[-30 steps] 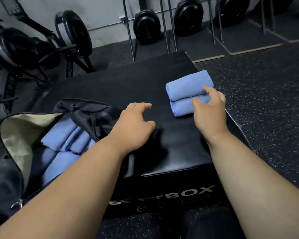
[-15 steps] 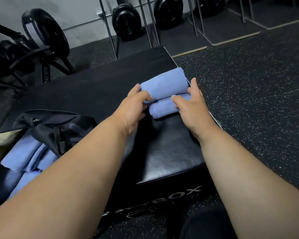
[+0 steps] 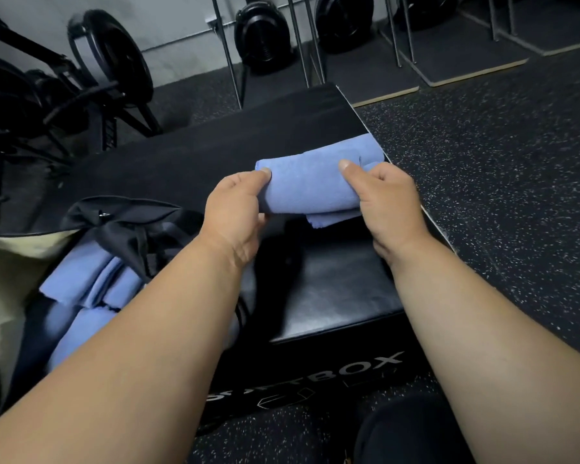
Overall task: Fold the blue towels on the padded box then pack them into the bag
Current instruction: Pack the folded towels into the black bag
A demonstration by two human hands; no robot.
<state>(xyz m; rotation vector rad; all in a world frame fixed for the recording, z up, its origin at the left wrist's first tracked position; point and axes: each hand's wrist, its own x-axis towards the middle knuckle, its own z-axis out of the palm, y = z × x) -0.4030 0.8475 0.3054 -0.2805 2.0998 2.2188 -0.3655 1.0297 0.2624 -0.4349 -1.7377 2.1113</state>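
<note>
A folded blue towel [image 3: 310, 187] is held just above the black padded box [image 3: 332, 286], near its right edge. My left hand [image 3: 236, 209] grips its left end, thumb on top. My right hand [image 3: 387, 202] grips its right end. A second folded blue towel [image 3: 370, 150] lies behind and partly under the held one, mostly hidden. At the left, the open black bag [image 3: 114, 222] with a cream lining holds several folded blue towels [image 3: 91, 283].
Speckled rubber gym floor [image 3: 499, 169] lies right of the box. Weight plates and rack legs [image 3: 262, 35] stand at the back wall, and dark gym machines [image 3: 47, 88] at the back left. My knee [image 3: 409, 430] shows at the bottom.
My left hand moved from the box's middle to the towels and took hold. Both hands now lift the top towel off the stack, toward me.
</note>
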